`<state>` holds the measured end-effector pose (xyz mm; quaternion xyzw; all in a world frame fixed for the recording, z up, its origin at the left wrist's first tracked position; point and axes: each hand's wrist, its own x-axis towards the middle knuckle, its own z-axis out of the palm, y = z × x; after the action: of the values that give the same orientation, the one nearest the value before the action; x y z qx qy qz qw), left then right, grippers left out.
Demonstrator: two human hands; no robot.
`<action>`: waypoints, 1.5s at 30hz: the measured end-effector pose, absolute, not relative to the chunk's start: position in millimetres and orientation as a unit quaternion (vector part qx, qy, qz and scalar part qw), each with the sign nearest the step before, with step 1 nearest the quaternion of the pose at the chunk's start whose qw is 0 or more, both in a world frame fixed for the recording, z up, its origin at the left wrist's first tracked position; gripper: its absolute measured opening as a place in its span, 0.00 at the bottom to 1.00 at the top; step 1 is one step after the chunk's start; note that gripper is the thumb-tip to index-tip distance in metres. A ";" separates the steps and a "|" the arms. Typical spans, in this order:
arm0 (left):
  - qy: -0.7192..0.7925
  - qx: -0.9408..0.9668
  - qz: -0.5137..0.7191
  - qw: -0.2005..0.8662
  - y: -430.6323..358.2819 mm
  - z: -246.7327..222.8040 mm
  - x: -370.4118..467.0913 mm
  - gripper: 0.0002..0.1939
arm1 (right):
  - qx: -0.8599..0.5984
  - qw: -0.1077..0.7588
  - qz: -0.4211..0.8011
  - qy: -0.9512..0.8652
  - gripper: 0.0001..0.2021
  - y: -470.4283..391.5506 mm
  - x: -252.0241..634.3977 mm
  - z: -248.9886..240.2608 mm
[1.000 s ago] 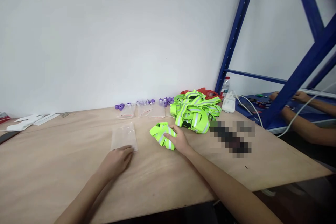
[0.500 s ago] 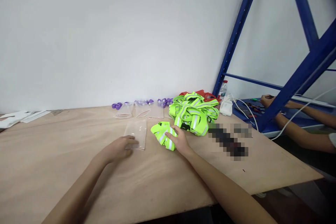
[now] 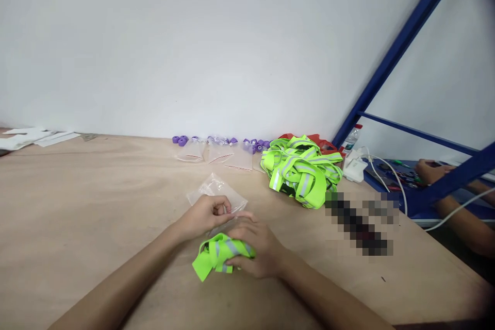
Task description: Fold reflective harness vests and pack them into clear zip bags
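Observation:
My left hand [image 3: 207, 215] pinches the near edge of a clear plastic zip bag [image 3: 216, 189], which lies turned at an angle on the wooden table. My right hand [image 3: 259, 245] is closed around a folded neon-yellow reflective strap [image 3: 222, 252] with silver stripes. One loose end of this strap hangs out to the left. The right fingertips also reach the bag's edge, close beside the left fingers; whether they grip it is hard to see. The bag's opening is partly hidden by both hands.
A heap of neon-yellow reflective straps [image 3: 305, 170] lies at the back right. Along the wall are filled bags [image 3: 191, 151] and purple pieces [image 3: 180, 140]. Behind the heap stand a bottle [image 3: 351, 138] and a white power strip [image 3: 355, 166]. A co-worker's hands [image 3: 431, 171] work beyond a blue frame [image 3: 402, 41].
My right hand has brought the folded strap left and nearer to me. My left hand has lifted the bag's edge and turned the bag. The view has shifted.

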<state>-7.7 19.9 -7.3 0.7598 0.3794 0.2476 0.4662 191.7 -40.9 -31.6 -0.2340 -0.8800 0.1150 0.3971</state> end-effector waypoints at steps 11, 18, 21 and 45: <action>0.391 0.712 0.374 0.448 12.6 -6.2 -5.0 0.14 | -0.234 0.354 0.043 -0.904 0.14 -39.7 186.6 -30.6; 0.369 0.762 0.441 0.297 5.6 -3.1 -6.0 0.09 | -0.269 0.315 0.085 -0.906 0.16 -44.0 189.7 -32.4; 0.356 0.764 0.427 0.329 3.2 -6.8 -4.3 0.09 | -0.303 0.299 0.144 -0.893 0.14 -45.3 192.2 -34.4; 0.341 0.928 0.077 0.126 33.8 -9.8 -42.4 0.50 | -0.418 0.566 0.599 -0.383 0.26 1.7 236.9 -38.2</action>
<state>-42.4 33.8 -9.8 0.9283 0.3415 0.0769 0.1255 236.9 1.7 -38.2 -0.4179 -0.3828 0.5990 0.5657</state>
